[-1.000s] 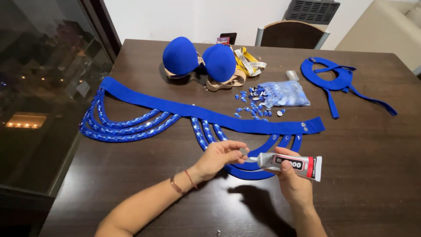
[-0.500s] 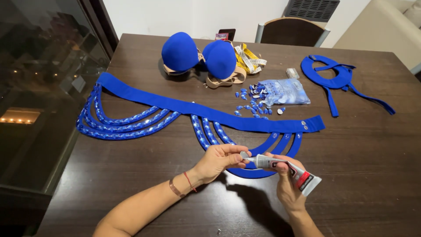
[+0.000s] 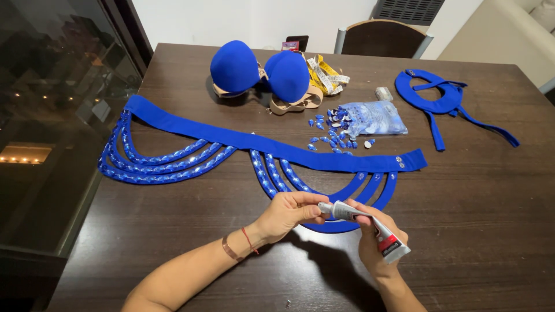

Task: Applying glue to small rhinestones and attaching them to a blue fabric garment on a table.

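Note:
My right hand (image 3: 370, 242) grips a grey glue tube (image 3: 364, 222) with a red and black end, its nozzle pointing left. My left hand (image 3: 289, 212) pinches the tube's nozzle cap with fingers and thumb. Both hands hover over the lowest loop of a long blue fabric belt (image 3: 231, 140), whose hanging loops carry rows of blue gems. The belt lies across the dark wooden table (image 3: 474, 231).
A blue padded bra (image 3: 260, 72) sits at the back with a yellow measuring tape (image 3: 326, 72). A clear bag of blue gems (image 3: 370, 118) lies beside loose gems (image 3: 329, 136). A blue collar piece (image 3: 439, 98) lies far right. A chair (image 3: 384, 37) stands behind.
The glue tube has tilted, its back end dropping lower right. My left hand has closed in on the nozzle cap. The view has shifted slightly.

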